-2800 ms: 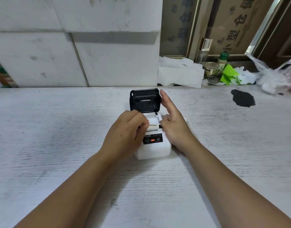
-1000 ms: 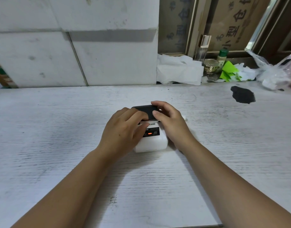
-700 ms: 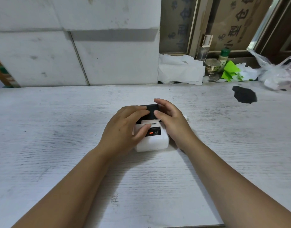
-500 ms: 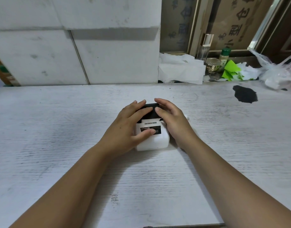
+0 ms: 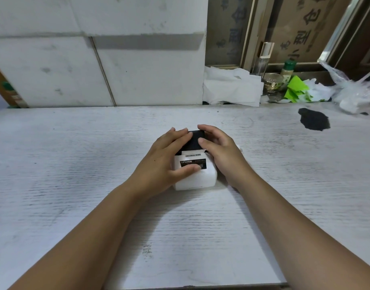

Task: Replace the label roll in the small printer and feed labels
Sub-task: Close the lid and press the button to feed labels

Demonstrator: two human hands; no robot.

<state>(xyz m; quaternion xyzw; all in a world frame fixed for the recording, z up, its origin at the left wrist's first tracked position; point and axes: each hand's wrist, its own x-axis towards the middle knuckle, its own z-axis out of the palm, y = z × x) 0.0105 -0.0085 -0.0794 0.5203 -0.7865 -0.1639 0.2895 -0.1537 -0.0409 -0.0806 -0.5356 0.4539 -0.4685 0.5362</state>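
A small white label printer [image 5: 200, 178] sits on the white table in the middle of the head view. Its black lid [image 5: 194, 141] lies folded down on top. A short strip of label [image 5: 193, 154] sticks out of the slot in front of the lid. My left hand [image 5: 165, 162] wraps the printer's left side, fingers on the lid and thumb on the black front panel [image 5: 197, 163]. My right hand [image 5: 219, 151] cups the right side with its fingers pressed on the lid. The label roll inside is hidden.
The table [image 5: 75, 164] has a black stain [image 5: 313, 122] at the back right. Behind it lie crumpled white paper [image 5: 230, 88], a glass jar [image 5: 272, 83], a green-capped bottle [image 5: 287, 70], green paper scraps [image 5: 295, 88] and a plastic bag [image 5: 355, 91]. A white wall closes the back left.
The lid stood open 2.8 s ago and now lies shut under both hands. My left thumb has slid onto the front panel, covering the red light. A label strip now shows at the slot.
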